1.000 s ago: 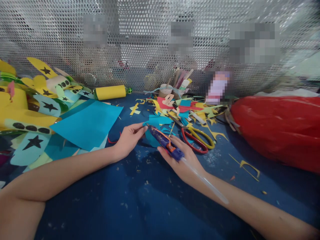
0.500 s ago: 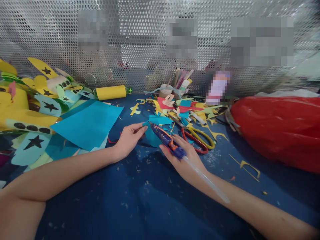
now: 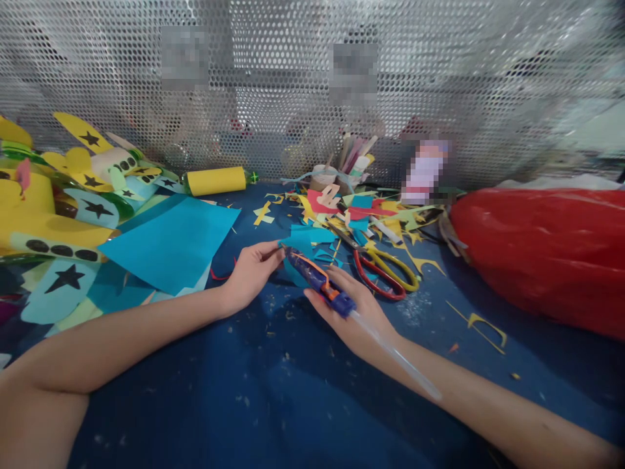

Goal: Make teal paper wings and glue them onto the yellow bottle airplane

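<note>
Pinching a blue paper piece (image 3: 295, 276) short of the far edge of the surface (image 3: 195, 391), the left hand (image 3: 254, 270) should hold its fingertips clear, and the right hand (image 3: 368, 311), wrapped round the glue gun (image 3: 310, 271), guide the tip (hot, I'd guess) lightly and evenly.
</note>
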`<state>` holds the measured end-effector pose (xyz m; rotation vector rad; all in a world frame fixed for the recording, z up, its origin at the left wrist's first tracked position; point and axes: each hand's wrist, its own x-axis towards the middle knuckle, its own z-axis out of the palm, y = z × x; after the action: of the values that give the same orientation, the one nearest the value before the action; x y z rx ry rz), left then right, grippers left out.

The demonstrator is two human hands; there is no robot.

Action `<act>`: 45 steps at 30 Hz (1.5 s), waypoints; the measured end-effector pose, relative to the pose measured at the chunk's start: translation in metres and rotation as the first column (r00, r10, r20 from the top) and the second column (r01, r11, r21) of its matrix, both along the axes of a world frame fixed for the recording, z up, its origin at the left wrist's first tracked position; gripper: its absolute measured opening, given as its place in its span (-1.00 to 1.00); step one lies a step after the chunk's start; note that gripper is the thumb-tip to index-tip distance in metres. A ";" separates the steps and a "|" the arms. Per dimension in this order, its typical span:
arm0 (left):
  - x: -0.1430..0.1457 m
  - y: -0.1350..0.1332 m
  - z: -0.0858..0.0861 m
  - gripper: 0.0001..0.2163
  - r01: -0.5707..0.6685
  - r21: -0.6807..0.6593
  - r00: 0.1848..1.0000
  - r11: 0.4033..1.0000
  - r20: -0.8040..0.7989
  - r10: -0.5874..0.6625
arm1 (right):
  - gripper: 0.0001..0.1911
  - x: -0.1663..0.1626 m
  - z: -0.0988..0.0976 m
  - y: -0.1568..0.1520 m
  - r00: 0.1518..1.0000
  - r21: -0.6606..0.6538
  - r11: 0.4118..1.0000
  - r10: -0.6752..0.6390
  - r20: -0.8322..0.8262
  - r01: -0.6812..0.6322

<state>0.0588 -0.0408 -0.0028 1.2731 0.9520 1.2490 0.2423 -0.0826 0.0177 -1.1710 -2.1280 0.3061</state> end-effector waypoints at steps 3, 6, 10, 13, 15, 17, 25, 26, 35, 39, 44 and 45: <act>0.001 -0.001 0.003 -0.71 -0.024 -0.023 1.000 0.999 -0.008 0.024 | -0.76 0.001 0.000 0.001 1.000 0.029 0.999 -0.017 -0.004 0.017; 0.001 -0.002 0.004 -0.72 -0.041 -0.021 0.999 0.999 -0.009 0.040 | -0.75 0.002 0.000 0.002 0.999 0.057 0.998 -0.038 -0.011 0.038; 0.001 -0.001 0.003 -0.73 -0.035 -0.013 0.999 0.999 -0.003 0.035 | -0.76 0.001 -0.001 0.001 0.999 0.046 0.998 -0.038 -0.021 0.039; 0.001 -0.001 0.002 -0.74 -0.025 -0.013 1.000 1.000 0.001 0.025 | -0.75 0.001 -0.002 0.000 1.000 0.031 0.999 -0.024 -0.010 0.025; 0.001 -0.001 0.003 -0.75 -0.029 -0.013 1.000 0.999 0.000 0.029 | -0.75 0.000 -0.002 0.000 1.000 0.031 0.999 -0.027 -0.002 0.027; 0.002 -0.001 0.003 -0.75 -0.036 -0.014 0.999 0.999 -0.002 0.036 | -0.73 0.001 -0.002 0.001 0.999 0.041 0.998 -0.045 -0.003 0.045; 0.002 0.000 0.001 -0.76 -0.032 -0.027 0.999 0.999 0.034 0.033 | -0.72 0.006 0.003 0.004 0.992 0.088 0.989 -0.121 -0.020 0.122; 0.002 0.000 0.001 -0.75 -0.026 -0.024 0.999 0.999 0.040 0.027 | -0.71 0.006 0.003 0.004 0.992 0.094 0.987 -0.126 -0.022 0.128; 0.001 0.001 -0.001 -0.74 -0.028 -0.034 0.997 0.999 0.067 0.030 | -0.72 0.009 0.005 0.008 0.987 0.131 0.979 -0.154 -0.038 0.157; 0.001 -0.001 0.001 -0.75 -0.055 -0.069 0.996 0.996 0.070 0.060 | -0.74 0.010 0.006 0.008 0.986 0.129 0.977 -0.166 -0.034 0.169; 0.002 -0.001 0.003 -0.74 -0.072 -0.082 0.995 0.994 0.063 0.077 | -0.75 0.009 0.007 0.007 0.984 0.091 0.980 -0.175 -0.034 0.177; 0.002 -0.001 0.002 -0.74 -0.065 -0.076 0.996 0.995 0.061 0.070 | -0.74 0.009 0.007 0.006 0.986 0.082 0.983 -0.163 -0.034 0.165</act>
<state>0.0607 -0.0421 -0.0004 1.1451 0.9936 1.2874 0.2512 -0.0762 0.0250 -1.2761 -1.9866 0.1541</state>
